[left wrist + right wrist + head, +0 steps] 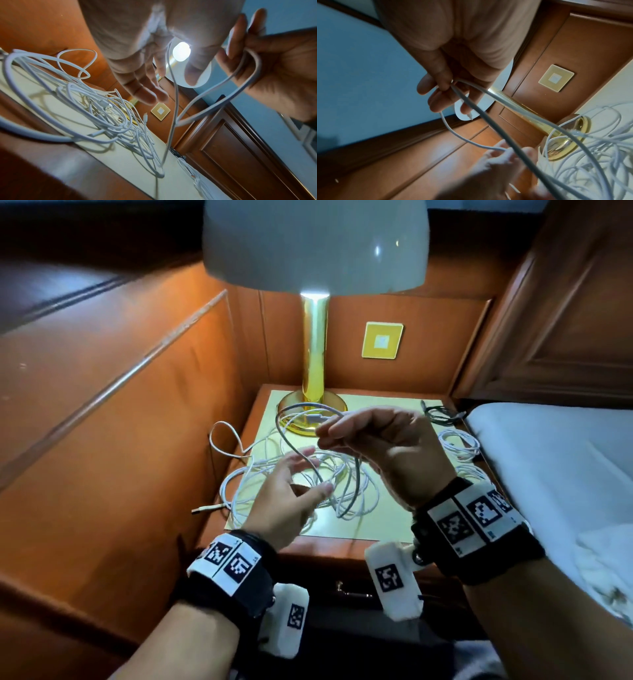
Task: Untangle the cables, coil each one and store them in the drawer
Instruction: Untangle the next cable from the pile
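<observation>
Fingers (440,86) of the right hand (387,446) pinch a limp, light cable loop (298,440) at frame centre; left hand (287,494) spread; best gripped near its plug.

Bare forearms, black wristbands (236,580) with black-and-white square code tags, white wrist-camera blocks (394,580)

From my seat, the lamp (315,244) loses its shade top to the head view's upper edge. Left of the lamp base, my left hand (291,494) is smeared by motion blur. In front of the lamp, my wrists cover most of the drawer (352,594); it looks shut, perhaps.
</observation>
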